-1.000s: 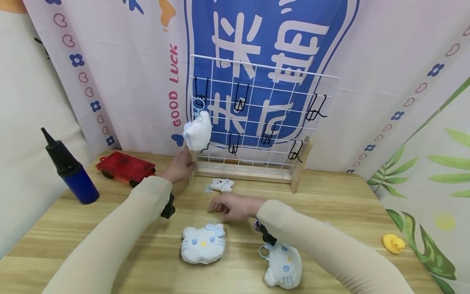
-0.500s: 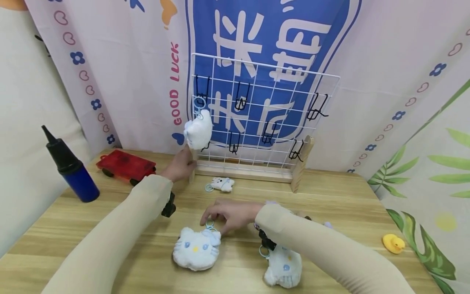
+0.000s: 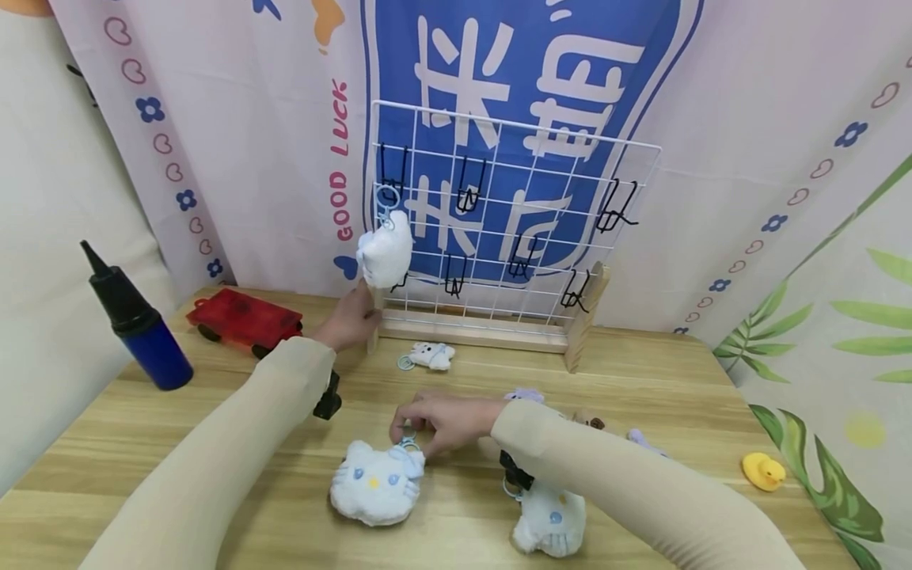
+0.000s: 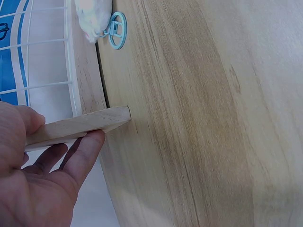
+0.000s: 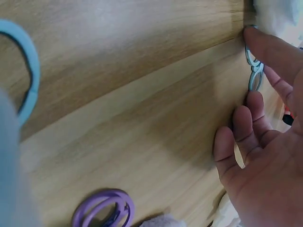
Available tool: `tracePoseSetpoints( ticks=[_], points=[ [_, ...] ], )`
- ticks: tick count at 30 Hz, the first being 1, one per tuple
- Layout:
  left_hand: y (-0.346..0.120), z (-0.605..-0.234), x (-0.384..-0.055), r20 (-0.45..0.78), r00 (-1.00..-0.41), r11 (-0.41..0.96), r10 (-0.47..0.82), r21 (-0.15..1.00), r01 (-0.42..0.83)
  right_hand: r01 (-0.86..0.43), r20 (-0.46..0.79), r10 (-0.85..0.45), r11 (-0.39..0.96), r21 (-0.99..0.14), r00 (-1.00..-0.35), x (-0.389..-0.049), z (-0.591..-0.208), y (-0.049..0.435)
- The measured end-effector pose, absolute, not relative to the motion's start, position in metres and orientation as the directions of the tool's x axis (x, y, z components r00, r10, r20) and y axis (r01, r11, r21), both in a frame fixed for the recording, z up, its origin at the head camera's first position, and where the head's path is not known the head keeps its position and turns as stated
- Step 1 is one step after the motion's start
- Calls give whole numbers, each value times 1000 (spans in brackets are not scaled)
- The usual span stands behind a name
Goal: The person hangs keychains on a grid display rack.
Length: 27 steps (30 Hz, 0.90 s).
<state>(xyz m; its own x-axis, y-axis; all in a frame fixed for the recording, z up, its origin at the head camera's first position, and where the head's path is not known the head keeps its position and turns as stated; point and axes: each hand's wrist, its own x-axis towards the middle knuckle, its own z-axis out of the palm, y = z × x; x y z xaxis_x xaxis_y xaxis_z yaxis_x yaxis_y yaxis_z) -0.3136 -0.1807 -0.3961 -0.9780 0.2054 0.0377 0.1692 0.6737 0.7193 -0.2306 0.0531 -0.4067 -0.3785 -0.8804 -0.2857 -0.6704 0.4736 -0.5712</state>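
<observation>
My left hand (image 3: 349,321) grips the wooden upright (image 4: 80,125) at the left end of a white wire grid rack (image 3: 492,218), thumb on one face and fingers on the other. Above it, a white plush cat-head keychain (image 3: 386,257) dangles by its blue ring from a black hook. My right hand (image 3: 449,419) pinches the blue ring and clasp (image 5: 255,75) of another plush cat-head keychain (image 3: 375,484), which lies face up on the table. Beside my right forearm lies a third cat-head plush (image 3: 549,518), partly hidden by the sleeve.
A small white plush keychain (image 3: 431,356) lies before the rack, which carries several black hooks (image 3: 523,257). At left are a red toy wagon (image 3: 245,318) and a blue hand pump (image 3: 151,340). A yellow duck (image 3: 763,472) sits right; a purple ring (image 5: 104,208) lies near my right wrist.
My right hand has come down to the ring of the front cat-head plush and taken hold of it. That plush has shifted slightly left and nearer. The left hand keeps its hold.
</observation>
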Motion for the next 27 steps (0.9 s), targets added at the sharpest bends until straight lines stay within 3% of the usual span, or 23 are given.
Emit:
tracePoseSetpoints(
  ticks=[10, 18, 27],
  points=[
    [-179, -392, -310, 39, -977, 670, 207, 723, 171, -676, -278, -860, 508, -534, -427, -223, -406, 53],
    [-178, -391, -310, 20, -980, 665, 200, 731, 151, -645, -340, -877, 479, -595, -339, -225, -400, 52],
    [-179, -391, -311, 15, -978, 663, 207, 733, 152, -678, -315, -874, 486, -551, -371, -219, -405, 47]
  ],
)
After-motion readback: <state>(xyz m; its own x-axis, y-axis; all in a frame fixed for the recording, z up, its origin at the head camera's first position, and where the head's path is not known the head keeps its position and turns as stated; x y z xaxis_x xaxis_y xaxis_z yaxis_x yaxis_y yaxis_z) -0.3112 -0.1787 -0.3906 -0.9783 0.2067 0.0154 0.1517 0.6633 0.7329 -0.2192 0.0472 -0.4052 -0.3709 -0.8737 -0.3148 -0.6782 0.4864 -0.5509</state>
